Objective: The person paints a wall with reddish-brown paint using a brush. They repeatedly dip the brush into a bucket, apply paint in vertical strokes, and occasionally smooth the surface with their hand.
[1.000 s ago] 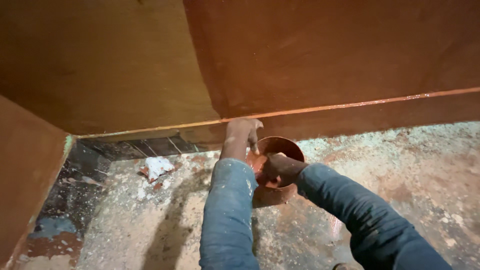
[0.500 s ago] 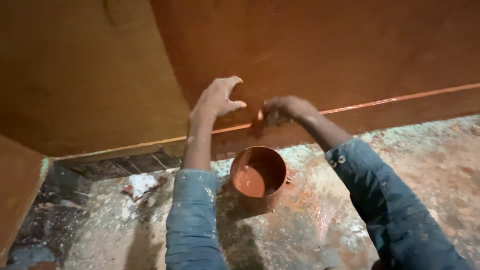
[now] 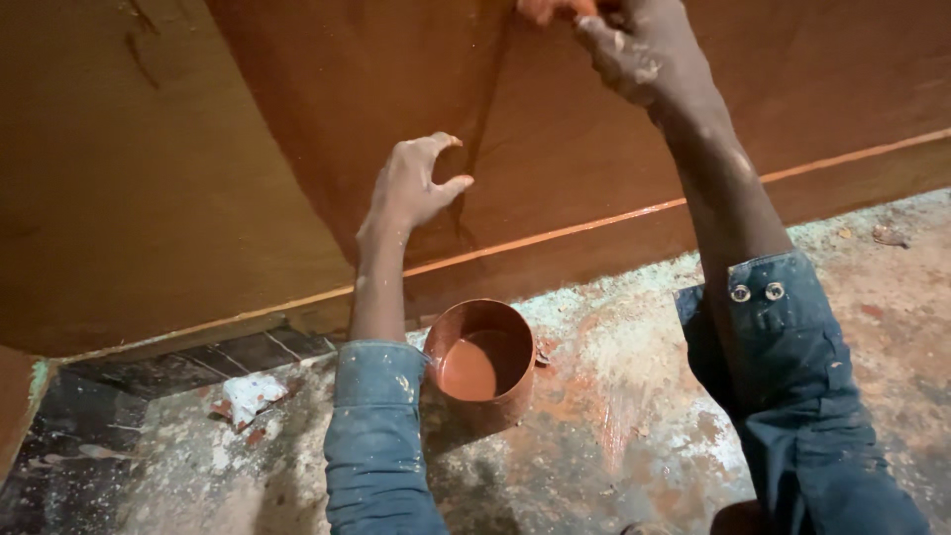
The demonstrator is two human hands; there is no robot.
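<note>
Two hands: I see both raised against a large reddish-brown wooden panel (image 3: pixel 297 119) that leans over the floor.
Left hand (image 3: pixel 414 186): fingers spread and curled like a claw, fingertips pressed on the panel face just above a bright orange seam line (image 3: pixel 594 220); it holds nothing.
Right hand (image 3: pixel 639 50): high at the top edge of my view, closed around a small orange-stained wad (image 3: pixel 553 9), perhaps a rag or sponge; most of the wad is cut off, so I cannot tell which.
Pot: a round rust-coloured tin of reddish-brown liquid (image 3: pixel 482 359) stands upright on the floor, between my two blue denim sleeves and just below the panel's lower edge.
Floor: rough concrete floor (image 3: pixel 614 416), spattered with white dust and orange stain; a crumpled whitish scrap (image 3: pixel 251 396) lies well to the left of the tin.
Step in hand: I judge the stain is being rubbed onto the panel, the left hand only bracing.
Next move: as I read it, even strokes with the wad, and the steadying fingertips kept off wet stain; a dark run (image 3: pixel 475 149) trails down beside the left hand.
</note>
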